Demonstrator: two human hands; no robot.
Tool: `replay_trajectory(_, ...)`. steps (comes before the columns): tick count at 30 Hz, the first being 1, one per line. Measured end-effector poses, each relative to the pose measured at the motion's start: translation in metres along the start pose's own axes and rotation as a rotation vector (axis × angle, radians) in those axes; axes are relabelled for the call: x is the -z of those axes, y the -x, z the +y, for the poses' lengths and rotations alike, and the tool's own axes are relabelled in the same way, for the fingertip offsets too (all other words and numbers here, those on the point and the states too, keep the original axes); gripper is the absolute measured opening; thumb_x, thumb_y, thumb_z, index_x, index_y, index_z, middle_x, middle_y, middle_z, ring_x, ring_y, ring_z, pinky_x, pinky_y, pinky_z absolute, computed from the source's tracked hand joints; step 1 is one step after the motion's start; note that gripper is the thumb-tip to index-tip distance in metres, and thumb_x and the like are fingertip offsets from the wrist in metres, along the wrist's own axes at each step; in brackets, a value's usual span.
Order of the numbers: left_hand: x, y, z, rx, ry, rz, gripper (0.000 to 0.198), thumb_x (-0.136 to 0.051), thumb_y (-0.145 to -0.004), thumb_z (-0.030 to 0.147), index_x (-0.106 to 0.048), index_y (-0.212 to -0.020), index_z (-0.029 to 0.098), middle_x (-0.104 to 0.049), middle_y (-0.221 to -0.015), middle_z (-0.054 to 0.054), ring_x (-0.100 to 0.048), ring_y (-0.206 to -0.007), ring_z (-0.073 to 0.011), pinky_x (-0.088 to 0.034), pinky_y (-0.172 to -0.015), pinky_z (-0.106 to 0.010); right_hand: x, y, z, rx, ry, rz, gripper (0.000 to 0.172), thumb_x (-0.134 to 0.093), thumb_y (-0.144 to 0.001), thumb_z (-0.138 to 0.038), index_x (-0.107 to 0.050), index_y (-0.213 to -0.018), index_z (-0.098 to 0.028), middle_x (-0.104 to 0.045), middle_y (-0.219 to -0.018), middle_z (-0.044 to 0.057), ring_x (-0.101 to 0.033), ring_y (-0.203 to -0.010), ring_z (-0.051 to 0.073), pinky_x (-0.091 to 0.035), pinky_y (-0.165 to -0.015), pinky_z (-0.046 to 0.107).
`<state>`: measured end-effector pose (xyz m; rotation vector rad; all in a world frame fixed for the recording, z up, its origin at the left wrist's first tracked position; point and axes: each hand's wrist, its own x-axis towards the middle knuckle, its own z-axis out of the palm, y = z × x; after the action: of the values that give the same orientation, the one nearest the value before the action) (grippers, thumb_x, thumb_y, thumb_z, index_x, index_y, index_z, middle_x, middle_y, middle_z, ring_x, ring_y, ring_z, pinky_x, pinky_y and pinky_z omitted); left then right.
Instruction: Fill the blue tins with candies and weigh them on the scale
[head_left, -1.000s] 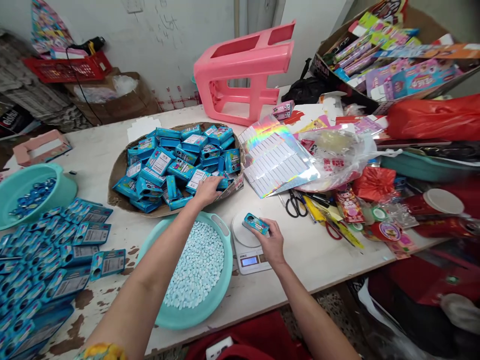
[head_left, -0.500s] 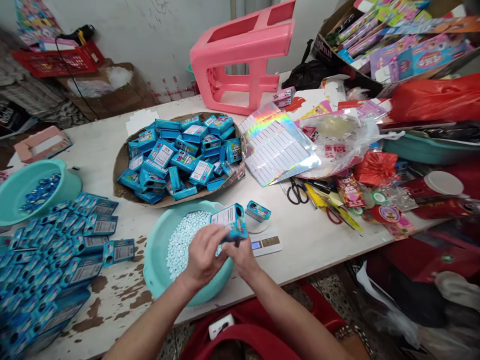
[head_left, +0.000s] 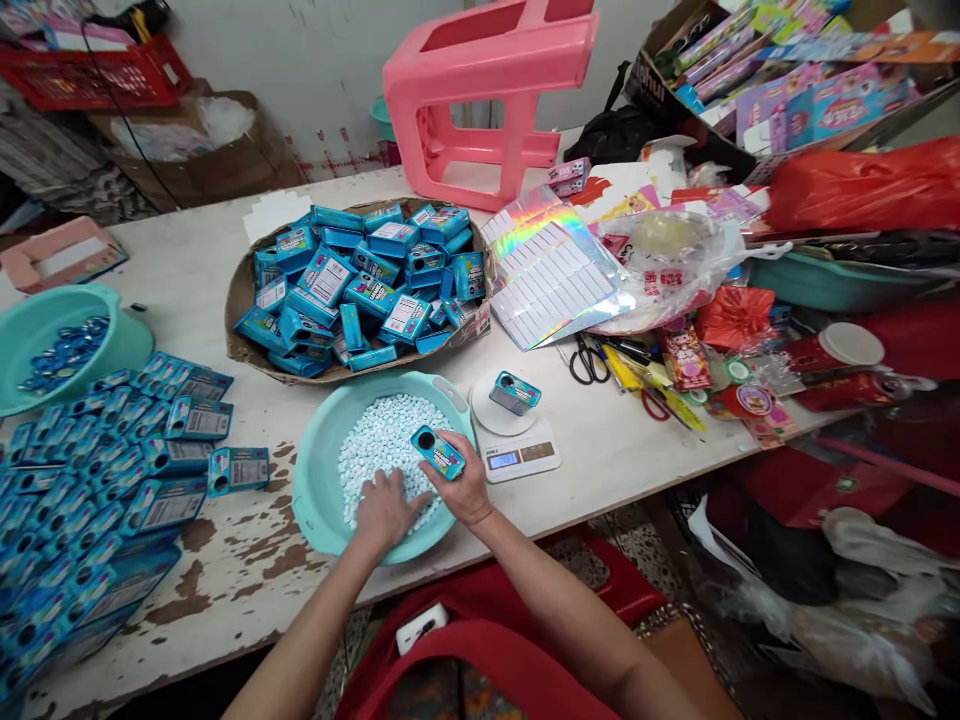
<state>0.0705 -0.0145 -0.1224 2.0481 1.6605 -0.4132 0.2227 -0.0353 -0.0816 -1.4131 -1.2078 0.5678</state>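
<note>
My right hand grips a small blue candy box over the right side of a turquoise basin. A dark round hole shows in the box's top end. Down among the pale candies in that basin is my left hand, its fingers spread and the tips partly sunk between the pieces. Just right of the basin, a white digital scale carries another blue box on its round pan; its display is lit.
Behind the basin, a cut-down carton holds a heap of blue boxes. Rows of similar boxes stand at left, beside a second turquoise basin with shiny blue pieces. Scissors, sticker sheets and a pink stool lie beyond.
Both hands were together at the tilted box. Now my left hand has dropped away into the candies, while my right hand keeps the box, lower and further left. The scale is more fully visible.
</note>
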Motion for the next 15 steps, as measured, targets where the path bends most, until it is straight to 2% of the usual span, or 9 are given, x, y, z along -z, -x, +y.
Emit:
replay_trajectory(2,-0.005,0.003,0.02,0.01,0.152,-0.1,0.07,-0.043,-0.077,0.06,-0.043,-0.129,0.013,-0.047,-0.124,-0.024,-0.051,-0.108,-0.0399,-0.04,-0.083,-0.046,-0.001,0.0,0.002,-0.018,0.004,0.008,0.043,-0.068,-0.075,-0.028,-0.053,-0.115,-0.022,-0.061,-0.109,0.008,-0.058,-0.104,0.022,-0.048,-0.093,0.038)
replay_trajectory(4,-0.007,-0.001,0.033,0.03,0.397,-0.151,0.062,-0.049,-0.076,0.053,-0.047,-0.126,0.016,-0.051,-0.121,-0.021,-0.054,-0.105,-0.0376,-0.041,-0.083,-0.044,-0.001,0.0,0.002,-0.028,0.023,0.029,0.043,-0.069,-0.074,-0.031,-0.053,-0.113,-0.022,-0.06,-0.107,0.008,-0.058,-0.102,0.022,-0.048,-0.091,0.038)
replay_trajectory(7,-0.007,-0.013,0.039,0.08,0.886,-0.145,0.042,-0.064,-0.064,0.039,-0.06,-0.1,0.017,-0.062,-0.103,-0.016,-0.056,-0.104,-0.0351,-0.041,-0.083,-0.039,-0.001,-0.003,0.0,-0.06,0.074,0.093,0.04,-0.071,-0.072,-0.035,-0.056,-0.107,-0.021,-0.058,-0.101,0.007,-0.058,-0.098,0.022,-0.048,-0.088,0.038)
replay_trajectory(9,-0.004,-0.018,0.034,0.105,1.125,-0.151,0.034,-0.067,-0.06,0.035,-0.06,-0.088,0.017,-0.065,-0.088,-0.011,-0.06,-0.094,-0.0305,-0.045,-0.077,-0.035,-0.001,-0.006,-0.002,-0.096,0.092,0.111,0.037,-0.071,-0.073,-0.036,-0.057,-0.104,-0.021,-0.056,-0.099,0.006,-0.057,-0.096,0.021,-0.048,-0.087,0.038)
replay_trajectory(11,0.004,-0.019,0.022,0.125,1.268,-0.167,0.031,-0.064,-0.062,0.038,-0.057,-0.085,0.018,-0.064,-0.077,-0.006,-0.063,-0.076,-0.0231,-0.047,-0.065,-0.03,-0.001,-0.009,-0.004,-0.129,0.095,0.096,0.035,-0.069,-0.075,-0.035,-0.056,-0.105,-0.021,-0.057,-0.098,0.005,-0.057,-0.094,0.02,-0.048,-0.085,0.036)
replay_trajectory(15,0.039,-0.011,-0.003,0.133,1.557,-0.132,0.028,-0.06,-0.069,0.041,-0.049,-0.082,0.02,-0.055,-0.065,0.002,-0.052,-0.049,-0.0119,-0.036,-0.042,-0.021,-0.003,-0.011,-0.008,-0.16,0.131,0.001,0.033,-0.068,-0.074,-0.031,-0.056,-0.103,-0.021,-0.058,-0.095,0.004,-0.058,-0.09,0.02,-0.048,-0.082,0.034)
